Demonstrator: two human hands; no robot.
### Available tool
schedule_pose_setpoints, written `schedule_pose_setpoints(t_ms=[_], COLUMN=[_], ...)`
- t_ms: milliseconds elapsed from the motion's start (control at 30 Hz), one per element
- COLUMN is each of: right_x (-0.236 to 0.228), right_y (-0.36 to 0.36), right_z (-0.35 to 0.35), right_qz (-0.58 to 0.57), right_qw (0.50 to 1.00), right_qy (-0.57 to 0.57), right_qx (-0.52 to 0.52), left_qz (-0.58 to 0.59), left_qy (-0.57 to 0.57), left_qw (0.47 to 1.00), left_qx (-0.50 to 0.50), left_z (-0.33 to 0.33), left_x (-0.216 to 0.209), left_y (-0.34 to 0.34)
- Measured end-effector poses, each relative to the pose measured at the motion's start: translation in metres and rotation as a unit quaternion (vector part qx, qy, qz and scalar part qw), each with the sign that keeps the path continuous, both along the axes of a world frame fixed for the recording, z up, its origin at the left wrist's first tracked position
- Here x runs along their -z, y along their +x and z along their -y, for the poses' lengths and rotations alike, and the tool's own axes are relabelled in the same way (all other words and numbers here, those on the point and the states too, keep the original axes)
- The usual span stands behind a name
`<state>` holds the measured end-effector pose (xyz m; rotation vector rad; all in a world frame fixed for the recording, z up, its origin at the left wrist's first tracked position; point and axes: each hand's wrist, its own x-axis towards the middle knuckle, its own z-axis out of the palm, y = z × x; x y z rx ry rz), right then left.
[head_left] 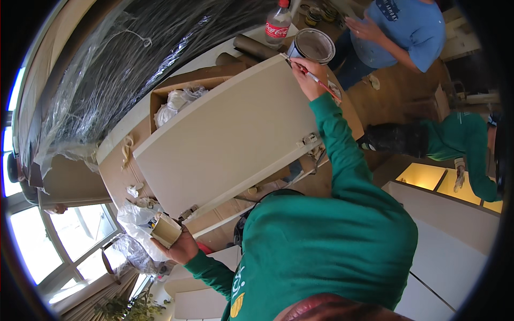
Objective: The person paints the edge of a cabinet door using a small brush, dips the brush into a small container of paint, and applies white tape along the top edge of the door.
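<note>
A cream cabinet door [225, 144] with metal hinges [308, 140] along its near edge lies flat across the cardboard-covered table in front of me. My right hand [311, 77] is at the door's far right corner, its fingers closed round a thin paintbrush [325, 88] with a red and white handle. The brush tip meets the corner or hovers just by it; I cannot tell which. Off the door's near left corner, my left hand [183, 249] holds up a small open box-shaped container [166, 231], cream inside. What else it contains is not clear.
Beyond the right corner stand an open paint can [313, 46] and a soda bottle [278, 24]. A cardboard box [152, 109] with crumpled plastic sits behind the door. Plastic sheeting [134, 48] hangs far left. A person in blue [409, 32] and one in green [455, 134] are at right.
</note>
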<state>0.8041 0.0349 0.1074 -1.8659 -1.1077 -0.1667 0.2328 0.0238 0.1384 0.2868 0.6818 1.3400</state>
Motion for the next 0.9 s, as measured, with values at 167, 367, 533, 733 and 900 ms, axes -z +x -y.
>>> schedule_pose_setpoints(t_ms=[167, 367, 533, 733, 900], right_x=[-0.001, -0.009, -0.017, -0.011, -0.014], right_y=[-0.009, -0.035, -0.060, -0.045, -0.064], right_z=[-0.001, -0.008, -0.016, -0.018, -0.025], right_qz=[-0.022, -0.022, -0.038, -0.017, -0.031], right_qw=[0.999, 0.997, 0.991, 0.994, 0.992], right_qy=[-0.015, -0.042, -0.062, -0.061, -0.056], right_qx=[-0.020, -0.065, -0.113, -0.092, -0.110], left_qz=[-0.007, -0.007, -0.021, -0.007, -0.002], left_qy=[-0.001, -0.015, -0.033, -0.026, -0.032], left_qw=[1.000, 1.000, 0.998, 0.998, 0.998], left_qx=[-0.007, -0.013, -0.049, -0.054, -0.050], left_z=[0.002, 0.003, 0.003, 0.006, 0.006], left_x=[0.001, -0.005, -0.010, -0.006, -0.008], left_y=[-0.003, 0.000, 0.004, -0.001, 0.001])
